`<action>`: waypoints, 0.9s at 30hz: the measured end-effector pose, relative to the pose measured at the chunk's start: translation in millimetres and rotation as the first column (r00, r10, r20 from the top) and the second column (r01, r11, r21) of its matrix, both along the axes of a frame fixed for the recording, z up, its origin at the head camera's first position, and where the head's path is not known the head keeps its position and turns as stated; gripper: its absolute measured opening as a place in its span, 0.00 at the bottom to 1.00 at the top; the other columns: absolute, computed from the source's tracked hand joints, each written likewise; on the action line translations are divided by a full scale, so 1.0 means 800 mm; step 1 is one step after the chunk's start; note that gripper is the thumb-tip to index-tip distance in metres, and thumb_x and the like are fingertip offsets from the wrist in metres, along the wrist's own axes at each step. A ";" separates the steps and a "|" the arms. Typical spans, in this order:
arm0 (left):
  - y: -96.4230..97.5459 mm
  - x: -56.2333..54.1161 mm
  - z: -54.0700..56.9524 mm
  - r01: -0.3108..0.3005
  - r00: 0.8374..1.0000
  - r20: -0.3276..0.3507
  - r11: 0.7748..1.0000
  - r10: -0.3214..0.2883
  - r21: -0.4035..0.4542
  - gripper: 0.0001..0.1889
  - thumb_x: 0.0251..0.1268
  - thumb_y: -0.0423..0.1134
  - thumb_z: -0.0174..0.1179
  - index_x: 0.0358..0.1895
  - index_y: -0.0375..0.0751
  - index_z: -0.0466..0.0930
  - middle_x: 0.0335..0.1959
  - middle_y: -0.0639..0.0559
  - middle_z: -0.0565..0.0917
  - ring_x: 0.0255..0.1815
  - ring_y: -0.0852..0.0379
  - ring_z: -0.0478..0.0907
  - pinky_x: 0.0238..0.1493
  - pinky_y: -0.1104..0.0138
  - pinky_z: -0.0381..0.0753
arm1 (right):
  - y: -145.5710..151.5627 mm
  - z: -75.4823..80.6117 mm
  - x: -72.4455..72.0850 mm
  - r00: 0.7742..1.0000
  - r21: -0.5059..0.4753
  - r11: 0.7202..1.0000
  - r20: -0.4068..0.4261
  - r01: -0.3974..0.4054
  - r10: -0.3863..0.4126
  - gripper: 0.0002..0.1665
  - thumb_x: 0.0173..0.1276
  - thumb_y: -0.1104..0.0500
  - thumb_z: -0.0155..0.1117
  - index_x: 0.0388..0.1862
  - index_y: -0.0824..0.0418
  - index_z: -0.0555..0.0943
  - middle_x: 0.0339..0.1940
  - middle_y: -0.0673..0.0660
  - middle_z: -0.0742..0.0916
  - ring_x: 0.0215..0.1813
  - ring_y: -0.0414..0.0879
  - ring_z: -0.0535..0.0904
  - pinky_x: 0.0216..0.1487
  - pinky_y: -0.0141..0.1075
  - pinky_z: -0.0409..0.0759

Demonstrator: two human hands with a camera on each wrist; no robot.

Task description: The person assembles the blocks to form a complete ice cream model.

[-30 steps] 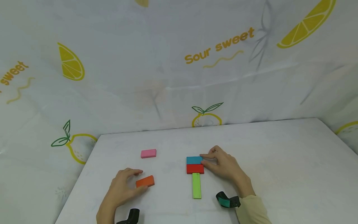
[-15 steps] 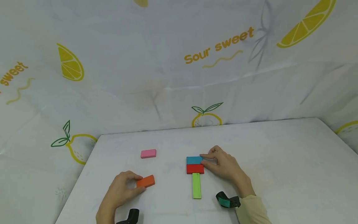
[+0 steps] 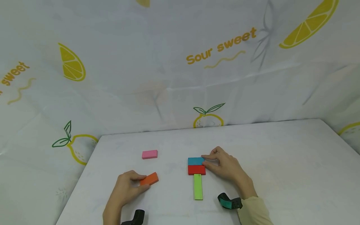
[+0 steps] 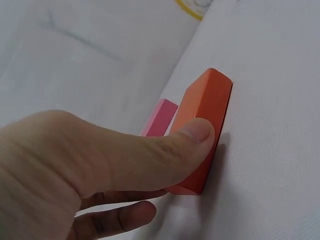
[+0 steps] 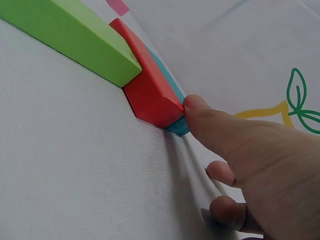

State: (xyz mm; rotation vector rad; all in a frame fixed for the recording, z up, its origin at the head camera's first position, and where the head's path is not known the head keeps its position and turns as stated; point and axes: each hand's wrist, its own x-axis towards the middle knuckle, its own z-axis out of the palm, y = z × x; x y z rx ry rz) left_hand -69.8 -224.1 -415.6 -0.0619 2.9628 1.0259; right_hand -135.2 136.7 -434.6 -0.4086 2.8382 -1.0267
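My left hand [image 3: 126, 187] pinches an orange rectangular block [image 3: 150, 178] between thumb and fingers at its left end. In the left wrist view the thumb lies along the near face of that orange block [image 4: 205, 95]; whether it touches the table cannot be told. My right hand [image 3: 226, 164] holds the right end of a blue block [image 3: 195, 161] with thumb and index finger. Flush against the blue one lies a red block [image 3: 196, 170]. A light green block [image 3: 198, 187] points from the red one's middle toward me, its end touching in the right wrist view.
A pink block [image 3: 149, 154] lies apart on the white table [image 3: 281, 162], behind the orange one. Behind the table's far edge hangs a white cloth [image 3: 126, 78] printed with lemons. Black camera mounts [image 3: 229, 201] sit by both wrists.
My left fingers have closed on the orange block and shifted it slightly right and away from me. The right hand and the blue, red and green blocks have stayed put.
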 end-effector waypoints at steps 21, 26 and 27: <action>0.043 -0.019 -0.006 -0.013 0.999 -0.029 0.999 0.015 0.046 0.16 0.45 0.34 0.80 0.41 0.36 0.92 0.23 0.54 0.79 0.29 0.60 0.70 0.30 0.73 0.68 | -0.001 0.002 0.001 1.000 -0.006 1.000 0.001 0.016 -0.016 0.21 0.68 0.44 0.69 0.58 0.46 0.88 0.48 0.48 0.80 0.43 0.40 0.74 0.35 0.34 0.66; 0.049 -0.025 -0.006 0.000 1.000 -0.030 0.999 0.001 0.041 0.16 0.45 0.34 0.81 0.41 0.36 0.92 0.23 0.54 0.80 0.29 0.61 0.70 0.30 0.73 0.68 | -0.001 0.001 0.000 1.000 -0.016 1.000 0.008 0.013 -0.012 0.21 0.68 0.43 0.69 0.58 0.46 0.88 0.49 0.49 0.80 0.41 0.40 0.73 0.35 0.34 0.65; 0.050 -0.026 -0.006 0.003 1.000 -0.031 0.999 -0.002 0.039 0.16 0.45 0.34 0.81 0.41 0.37 0.92 0.23 0.54 0.80 0.28 0.61 0.70 0.30 0.73 0.68 | -0.001 0.000 0.000 1.000 -0.019 1.000 0.009 0.010 -0.010 0.21 0.68 0.43 0.69 0.58 0.46 0.88 0.49 0.49 0.80 0.40 0.40 0.73 0.35 0.34 0.65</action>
